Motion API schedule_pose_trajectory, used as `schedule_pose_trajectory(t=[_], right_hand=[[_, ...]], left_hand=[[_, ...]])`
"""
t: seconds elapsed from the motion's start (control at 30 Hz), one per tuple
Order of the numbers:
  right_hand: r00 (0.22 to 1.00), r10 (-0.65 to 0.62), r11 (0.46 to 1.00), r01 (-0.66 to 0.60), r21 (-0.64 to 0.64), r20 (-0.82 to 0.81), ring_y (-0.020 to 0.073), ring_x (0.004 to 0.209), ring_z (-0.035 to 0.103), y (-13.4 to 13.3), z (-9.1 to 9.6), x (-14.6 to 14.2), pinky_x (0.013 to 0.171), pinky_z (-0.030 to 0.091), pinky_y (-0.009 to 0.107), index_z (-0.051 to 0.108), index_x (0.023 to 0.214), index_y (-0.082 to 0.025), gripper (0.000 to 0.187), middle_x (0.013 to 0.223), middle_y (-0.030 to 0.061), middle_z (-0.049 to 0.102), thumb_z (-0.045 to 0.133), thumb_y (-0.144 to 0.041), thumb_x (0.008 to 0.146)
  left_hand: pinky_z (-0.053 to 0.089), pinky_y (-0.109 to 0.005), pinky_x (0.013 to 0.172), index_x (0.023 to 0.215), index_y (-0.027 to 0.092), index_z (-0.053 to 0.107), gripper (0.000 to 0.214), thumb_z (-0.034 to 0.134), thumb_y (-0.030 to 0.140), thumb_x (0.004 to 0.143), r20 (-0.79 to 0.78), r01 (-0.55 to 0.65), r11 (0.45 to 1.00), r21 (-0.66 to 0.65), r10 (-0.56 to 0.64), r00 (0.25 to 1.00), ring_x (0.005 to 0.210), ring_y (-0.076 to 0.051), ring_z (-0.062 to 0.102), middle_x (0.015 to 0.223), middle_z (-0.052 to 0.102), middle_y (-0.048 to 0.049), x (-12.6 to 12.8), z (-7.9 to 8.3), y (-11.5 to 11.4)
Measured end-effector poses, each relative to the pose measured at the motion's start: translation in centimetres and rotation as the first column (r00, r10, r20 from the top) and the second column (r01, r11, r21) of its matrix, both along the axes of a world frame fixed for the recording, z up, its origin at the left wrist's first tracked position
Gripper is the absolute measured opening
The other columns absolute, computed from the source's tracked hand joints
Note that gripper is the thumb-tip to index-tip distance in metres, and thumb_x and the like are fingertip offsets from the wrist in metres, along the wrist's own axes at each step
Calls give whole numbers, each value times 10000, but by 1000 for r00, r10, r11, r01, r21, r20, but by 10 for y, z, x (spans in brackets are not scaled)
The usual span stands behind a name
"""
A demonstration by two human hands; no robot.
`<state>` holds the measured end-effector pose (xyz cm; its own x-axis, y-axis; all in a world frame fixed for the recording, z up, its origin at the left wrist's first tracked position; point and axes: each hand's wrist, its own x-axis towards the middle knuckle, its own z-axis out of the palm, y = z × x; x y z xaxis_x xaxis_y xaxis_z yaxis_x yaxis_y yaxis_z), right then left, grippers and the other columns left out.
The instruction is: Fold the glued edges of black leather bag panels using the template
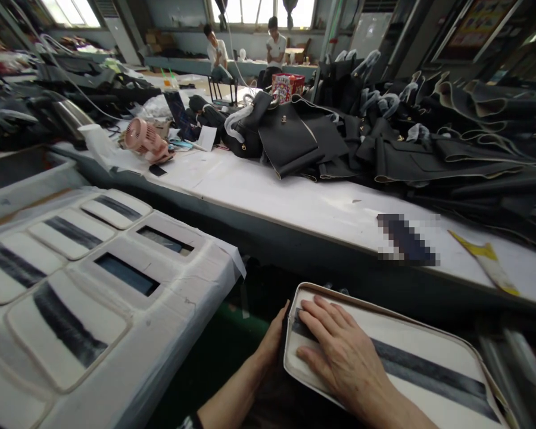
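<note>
A white rounded panel [420, 351] with a dark stripe along its middle and a tan edge lies in front of me at the bottom right. My right hand [339, 351] rests flat on its left end, fingers stretched out and slightly apart. My left hand [274, 339] is at the panel's left edge with its fingers tucked behind or under the rim, so most of them are hidden.
Several similar white striped panels [62, 322] lie on a white-wrapped stand at the left. A long white table [295, 202] carries black bag pieces [429, 149], a black bag [250, 128], a pink fan [145, 140] and a yellow scrap [486, 259]. Two people sit far back.
</note>
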<state>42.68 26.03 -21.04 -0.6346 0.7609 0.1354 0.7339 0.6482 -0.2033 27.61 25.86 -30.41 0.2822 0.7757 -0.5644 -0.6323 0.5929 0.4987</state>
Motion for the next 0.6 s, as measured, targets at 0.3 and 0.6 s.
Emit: schedule_pose_trajectory(t=[0.3, 0.6], right_hand=[[974, -164, 957, 118, -264, -159, 230, 1347, 348, -3, 3, -5, 1145, 265, 487, 475, 1305, -290, 512, 1432, -17, 461, 647, -283, 822], [961, -191, 955, 135, -263, -199, 242, 1318, 386, -4, 1, -6, 1128, 286, 489, 490, 1312, -302, 527, 1413, -23, 490, 655, -257, 814]], left_hand=[[313, -474, 1106, 1310, 166, 576, 788, 617, 714, 745, 84, 139, 984, 115, -149, 985, 1292, -361, 472, 1294, 614, -147, -17, 24, -8], [398, -459, 1030, 1380, 217, 518, 669, 686, 512, 804, -100, 211, 956, 204, -194, 976, 1249, -346, 510, 1332, 590, -121, -36, 40, 0]])
